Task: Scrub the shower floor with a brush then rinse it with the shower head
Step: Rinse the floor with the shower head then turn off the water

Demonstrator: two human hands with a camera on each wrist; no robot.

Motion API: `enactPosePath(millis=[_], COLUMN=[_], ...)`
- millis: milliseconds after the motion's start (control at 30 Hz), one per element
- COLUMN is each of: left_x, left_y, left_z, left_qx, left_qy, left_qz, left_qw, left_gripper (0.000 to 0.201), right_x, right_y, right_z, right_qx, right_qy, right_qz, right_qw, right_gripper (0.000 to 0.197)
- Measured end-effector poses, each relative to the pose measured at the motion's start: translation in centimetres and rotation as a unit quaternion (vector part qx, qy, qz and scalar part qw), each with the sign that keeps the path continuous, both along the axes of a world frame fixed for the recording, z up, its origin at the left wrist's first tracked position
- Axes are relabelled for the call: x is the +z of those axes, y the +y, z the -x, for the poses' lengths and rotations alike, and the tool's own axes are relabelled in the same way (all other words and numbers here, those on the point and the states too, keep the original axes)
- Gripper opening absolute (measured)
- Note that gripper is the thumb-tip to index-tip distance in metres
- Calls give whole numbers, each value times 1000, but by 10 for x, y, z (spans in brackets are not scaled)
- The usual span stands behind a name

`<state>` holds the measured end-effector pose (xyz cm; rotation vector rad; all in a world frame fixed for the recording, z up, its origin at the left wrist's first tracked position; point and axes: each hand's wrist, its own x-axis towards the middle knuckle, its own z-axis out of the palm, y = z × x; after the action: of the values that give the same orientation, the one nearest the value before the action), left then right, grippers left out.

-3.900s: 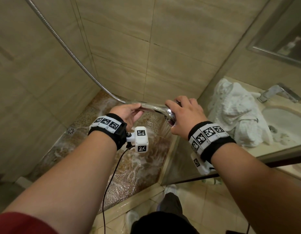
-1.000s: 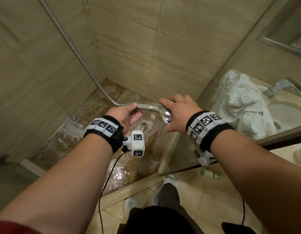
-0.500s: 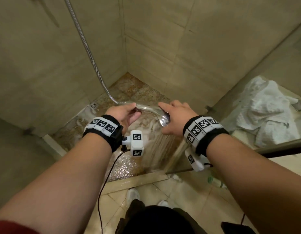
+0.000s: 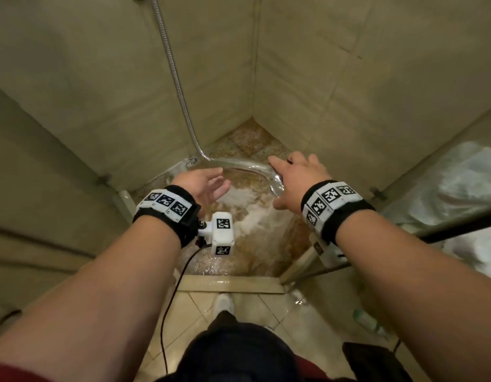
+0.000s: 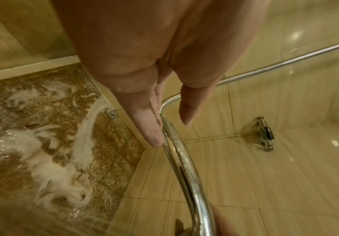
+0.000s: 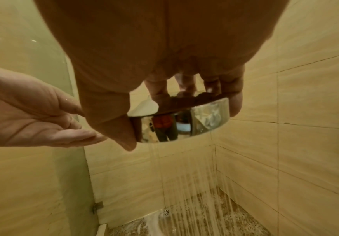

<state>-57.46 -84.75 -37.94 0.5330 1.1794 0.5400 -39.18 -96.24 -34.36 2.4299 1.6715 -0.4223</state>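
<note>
The right hand grip is closed round the shower head, held face-down above the shower floor. The left hand is spread loose at nine o'clock of the handle, holding nothing. Water is running; white suds are being driven toward the drain at eleven o'clock. No brush is seen. Scrubbing is judged done; rinsing remains unfinished.

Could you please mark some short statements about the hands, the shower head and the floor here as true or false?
1. The right hand holds the shower head. True.
2. The left hand grips the handle. False: it is open, just off it.
3. Water is spraying down. True.
4. The shower floor is dry. False: it is wet and foamy.
5. A drain sits by the wall. True.
</note>
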Motion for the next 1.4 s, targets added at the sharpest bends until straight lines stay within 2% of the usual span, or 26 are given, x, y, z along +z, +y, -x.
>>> enactPosePath(millis=[67,167,233,333,433,667,800,1000,1133,1233,1400], left_x=[9,13,14,19,25,33,25,15,10,8,-3], left_y=[-11,-24,-30,-36,-39,-36,-31,-17,1,8,22], left_z=[2,11,19,33,45,70,86,104,115,119,124], left_qx=[0,16,34,63,68,65,84,39,67,59,37], left_qy=[-4,-8,-14,-10,-1,24,32,48,38,24,17], left_qz=[-3,-21,-26,-31,-34,-47,-46,-47,-31,-28,-17], left_qw=[1000,1000,999,997,997,996,995,997,997,998,999], left_gripper=[24,45,52,49,36,43,52,33,26,16,18], right_x=[1,2,3,6,5,-15,-26,-37,-36,-35,-37], right_y=[-9,-18,-22,-25,-27,-14,-1,21,35,42,51], right_z=[1,1,-1,-3,4,56,89,141,161,172,184], right_qx=[4,7,6,-4,-12,0,23,45,43,32,10], right_qy=[-2,-17,-33,-35,-8,68,103,129,132,136,155], right_qz=[-5,-14,-14,-6,-2,-1,-4,-25,-33,-36,-34], right_qw=[1000,1000,999,999,1000,998,994,990,990,990,987], right_gripper=[91,91,92,90,87,82,82,87,87,87,76])
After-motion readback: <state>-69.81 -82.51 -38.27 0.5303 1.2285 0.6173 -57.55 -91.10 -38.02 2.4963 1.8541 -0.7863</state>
